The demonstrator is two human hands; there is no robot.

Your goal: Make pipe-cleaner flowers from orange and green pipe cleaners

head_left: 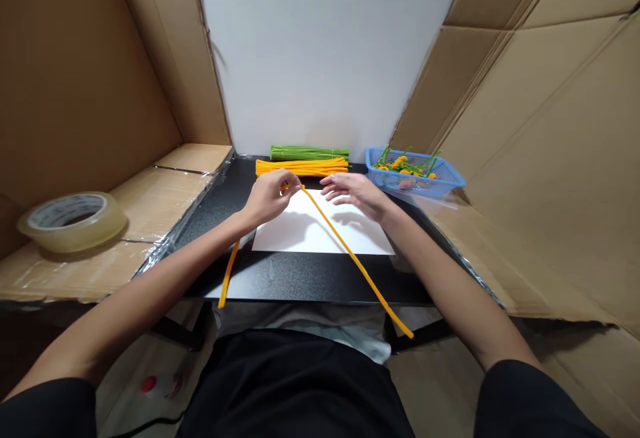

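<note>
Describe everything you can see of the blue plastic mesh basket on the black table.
This shallow, open-topped rectangular basket of bright blue plastic has latticed walls. It sits at the far right of the black tabletop, right of a bundle of yellow pipe cleaners. Inside lie twisted green and yellow pipe-cleaner pieces, some poking above the rim.
</note>
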